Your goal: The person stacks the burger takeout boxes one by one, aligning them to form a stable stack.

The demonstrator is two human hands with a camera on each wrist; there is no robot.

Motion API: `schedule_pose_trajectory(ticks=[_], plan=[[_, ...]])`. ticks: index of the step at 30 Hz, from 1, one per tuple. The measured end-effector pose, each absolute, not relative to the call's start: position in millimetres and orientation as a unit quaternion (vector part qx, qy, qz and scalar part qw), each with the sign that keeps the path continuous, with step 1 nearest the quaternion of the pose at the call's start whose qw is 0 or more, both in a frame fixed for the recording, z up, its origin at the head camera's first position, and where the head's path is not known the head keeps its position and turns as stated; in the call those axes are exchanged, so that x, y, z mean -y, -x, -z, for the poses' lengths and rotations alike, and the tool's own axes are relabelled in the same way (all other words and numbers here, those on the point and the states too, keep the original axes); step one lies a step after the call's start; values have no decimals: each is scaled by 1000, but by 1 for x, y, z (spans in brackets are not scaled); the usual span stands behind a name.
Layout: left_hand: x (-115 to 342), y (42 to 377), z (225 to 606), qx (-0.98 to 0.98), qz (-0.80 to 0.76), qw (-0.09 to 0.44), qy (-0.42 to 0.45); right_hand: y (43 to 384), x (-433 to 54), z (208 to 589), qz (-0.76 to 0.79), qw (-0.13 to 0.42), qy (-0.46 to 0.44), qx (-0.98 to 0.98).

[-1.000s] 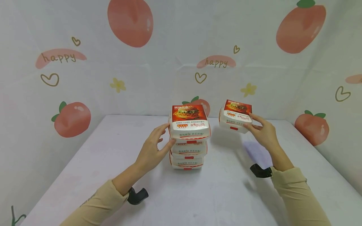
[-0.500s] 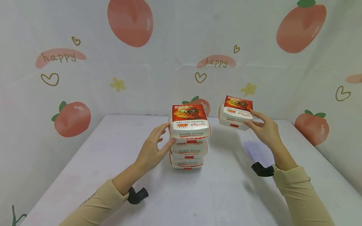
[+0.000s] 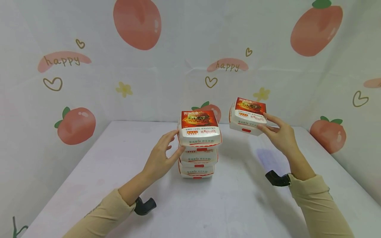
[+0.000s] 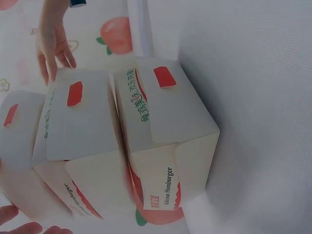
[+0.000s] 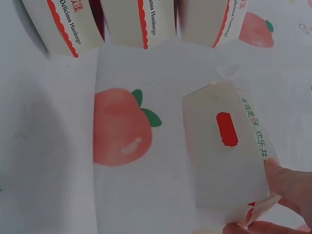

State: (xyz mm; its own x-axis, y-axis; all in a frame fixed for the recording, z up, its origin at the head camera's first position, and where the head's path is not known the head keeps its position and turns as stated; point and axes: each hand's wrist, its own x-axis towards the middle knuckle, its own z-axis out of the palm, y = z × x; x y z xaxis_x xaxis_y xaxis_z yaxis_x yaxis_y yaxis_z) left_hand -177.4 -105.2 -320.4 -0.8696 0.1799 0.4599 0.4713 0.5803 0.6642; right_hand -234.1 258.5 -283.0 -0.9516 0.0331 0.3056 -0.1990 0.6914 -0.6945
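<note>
Three white and red hamburger boxes stand stacked in the head view: the top box [image 3: 199, 129], the middle box [image 3: 198, 156] and the bottom box [image 3: 196, 171]. My left hand [image 3: 159, 158] touches the top box's left side, thumb by its front corner and fingers extended along the side. Right of the stack, my right hand [image 3: 281, 138] pinches a fourth burger box [image 3: 247, 115] by its right side, thumb in front. This held box is raised above the table and slightly tilted. In the right wrist view, the held box [image 5: 224, 151] shows its plain underside and red tab.
A white-covered table [image 3: 238, 205] lies under the stack. Behind it hangs a white curtain [image 3: 166, 43] printed with peaches and hearts. A black strap end sticks out from each sleeve cuff. At the lower left edge is a thin dark green shape [image 3: 19, 228].
My right hand has lifted the held burger box a little higher. The left hand and the stack have stayed in place.
</note>
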Motion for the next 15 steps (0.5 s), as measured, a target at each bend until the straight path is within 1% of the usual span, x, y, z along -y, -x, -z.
schedule_pose_trajectory(ticks=[15], plan=[[105, 178, 322, 875, 413, 176, 183, 231, -255, 274, -402, 167, -67, 898]])
